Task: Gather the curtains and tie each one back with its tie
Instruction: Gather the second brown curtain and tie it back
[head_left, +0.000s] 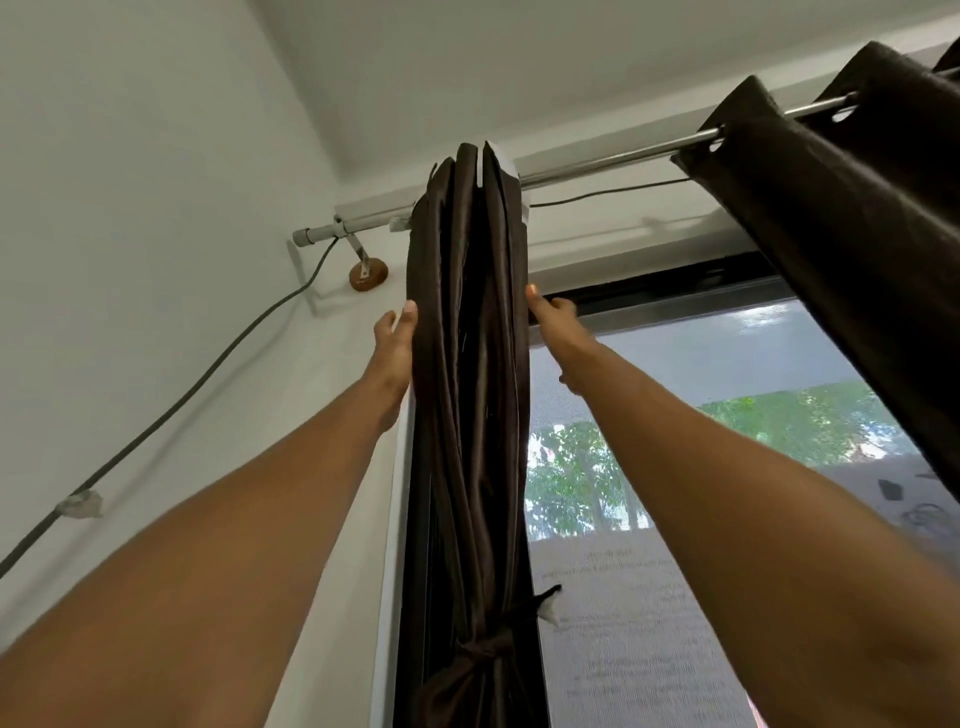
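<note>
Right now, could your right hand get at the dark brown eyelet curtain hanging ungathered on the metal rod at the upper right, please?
Probably yes. The right hand touches the tied dark satin curtain's right edge; only window screen shows between it and the ungathered brown eyelet curtain. A sidestep may help.

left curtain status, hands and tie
Left hand flat on gathered left curtain, right hand at its other edge, grip unclear. Tie knotted round it. Right curtain spread on rod, no tie in view. Nothing blocking.
</note>
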